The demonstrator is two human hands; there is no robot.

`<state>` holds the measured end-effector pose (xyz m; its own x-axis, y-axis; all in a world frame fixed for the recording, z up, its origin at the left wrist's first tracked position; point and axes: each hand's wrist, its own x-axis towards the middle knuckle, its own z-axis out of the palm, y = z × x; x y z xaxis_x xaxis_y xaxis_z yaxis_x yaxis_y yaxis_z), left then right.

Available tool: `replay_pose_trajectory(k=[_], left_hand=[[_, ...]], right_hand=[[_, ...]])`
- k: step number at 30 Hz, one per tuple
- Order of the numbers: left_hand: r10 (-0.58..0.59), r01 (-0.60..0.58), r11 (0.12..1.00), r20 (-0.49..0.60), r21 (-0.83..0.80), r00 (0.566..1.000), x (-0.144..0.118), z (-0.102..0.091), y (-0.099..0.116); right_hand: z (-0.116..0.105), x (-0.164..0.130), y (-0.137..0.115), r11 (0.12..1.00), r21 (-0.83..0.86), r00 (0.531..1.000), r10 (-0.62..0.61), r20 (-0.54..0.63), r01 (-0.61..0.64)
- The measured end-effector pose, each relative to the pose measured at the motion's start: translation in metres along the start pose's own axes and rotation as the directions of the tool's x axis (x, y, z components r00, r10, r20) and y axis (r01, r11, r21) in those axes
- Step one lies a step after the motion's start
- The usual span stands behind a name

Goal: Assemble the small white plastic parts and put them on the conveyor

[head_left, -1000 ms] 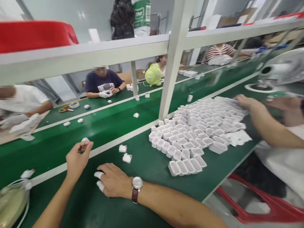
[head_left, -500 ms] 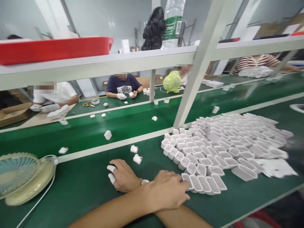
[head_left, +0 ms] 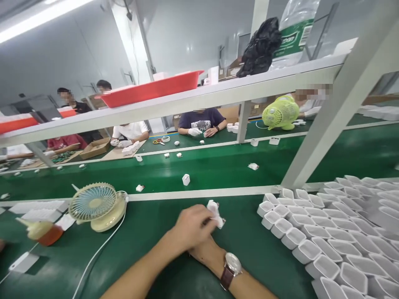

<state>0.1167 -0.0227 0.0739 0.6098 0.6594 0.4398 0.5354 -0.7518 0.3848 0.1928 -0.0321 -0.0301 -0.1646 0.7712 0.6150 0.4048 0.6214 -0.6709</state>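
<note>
The left hand (head_left: 190, 228) lies over the right hand (head_left: 204, 253), its fingers curled and pinching a small white part (head_left: 215, 212) at its one o'clock, just above the green tabletop (head_left: 149, 249). The right hand is mostly hidden under the left, so I cannot tell whether its fingers are spread or closed; a wristwatch (head_left: 230, 268) with a brown strap sits on its wrist at five o'clock from the hands.

At three o'clock, near the hands, stands a dense field of small white open trays (head_left: 314, 232), packed edge to edge in rows; those whose insides show hold nothing. At nine o'clock a small desk fan (head_left: 95, 205) with a pale blue grille rests on the tabletop, its white cable (head_left: 93, 257) trailing towards seven o'clock. Further out at nine o'clock lies a blurred bottle of amber liquid (head_left: 40, 231).

At twelve o'clock, beyond a white strip, the green conveyor belt (head_left: 218, 166) carries scattered white pieces, one upright white block (head_left: 186, 179) among them. Above it, a red tray (head_left: 152, 88) sits on the overhead shelf (head_left: 187, 101); its contents are hidden. Other people sit on the far side, and a yellow-green fan (head_left: 280, 112) stands at one o'clock
</note>
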Motion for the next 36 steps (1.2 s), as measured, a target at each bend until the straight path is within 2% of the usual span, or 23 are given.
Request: replay_pose_trajectory(k=[3,5,9,13,16,17,19,21,22,24,27,31,33,36], left_hand=[[-0.209,0.208,0.978,-0.091,-0.020,0.974,-0.025,-0.029,-0.051],[-0.292,0.293,0.956,-0.127,-0.016,0.948,-0.044,-0.039,-0.078],[-0.338,0.340,0.941,-0.120,-0.003,0.934,-0.075,-0.040,-0.105],[-0.305,0.313,0.949,-0.145,0.038,0.941,-0.093,-0.025,-0.110],[-0.277,0.293,0.954,-0.186,0.058,0.942,-0.100,-0.018,-0.111],[-0.270,0.288,0.956,-0.210,0.060,0.940,-0.102,-0.017,-0.112],[-0.261,0.286,0.957,-0.266,0.056,0.928,-0.104,-0.017,-0.113],[-0.277,0.300,0.953,-0.302,0.032,0.912,-0.106,-0.017,-0.114],[-0.294,0.313,0.950,-0.306,0.013,0.905,-0.106,-0.017,-0.113],[-0.342,0.346,0.937,-0.285,-0.035,0.895,-0.107,-0.016,-0.112],[-0.396,0.382,0.918,-0.236,-0.102,0.887,-0.107,-0.013,-0.110],[-0.420,0.398,0.906,-0.184,-0.146,0.889,-0.108,-0.010,-0.111],[-0.427,0.404,0.902,-0.173,-0.151,0.888,-0.109,-0.009,-0.113],[-0.432,0.411,0.900,-0.173,-0.145,0.885,-0.109,-0.008,-0.114]], right_hand=[[-0.010,0.000,-0.009,0.988,-0.134,0.991,-0.058,0.119,0.074],[-0.017,0.001,-0.015,0.962,-0.245,0.977,-0.073,0.200,0.122],[-0.022,0.002,-0.021,0.946,-0.293,0.970,-0.073,0.231,0.141],[-0.025,0.008,-0.025,0.950,-0.274,0.969,-0.087,0.233,0.151],[-0.041,0.019,-0.029,0.926,-0.350,0.974,-0.065,0.217,0.140],[-0.049,0.024,-0.031,0.904,-0.413,0.976,-0.020,0.217,0.111],[-0.068,0.033,-0.033,0.814,-0.581,0.963,0.158,0.220,-0.001],[-0.085,0.038,-0.034,0.675,-0.729,0.904,0.374,0.207,-0.113],[-0.093,0.039,-0.033,0.626,-0.767,0.875,0.440,0.199,-0.140],[-0.104,0.039,-0.032,0.582,-0.799,0.835,0.508,0.209,-0.154],[-0.108,0.037,-0.033,0.599,-0.787,0.793,0.547,0.268,-0.147],[-0.103,0.038,-0.037,0.672,-0.722,0.745,0.565,0.355,-0.165],[-0.102,0.038,-0.038,0.711,-0.676,0.754,0.549,0.362,-0.193],[-0.101,0.036,-0.035,0.808,-0.561,0.804,0.450,0.387,-0.182]])
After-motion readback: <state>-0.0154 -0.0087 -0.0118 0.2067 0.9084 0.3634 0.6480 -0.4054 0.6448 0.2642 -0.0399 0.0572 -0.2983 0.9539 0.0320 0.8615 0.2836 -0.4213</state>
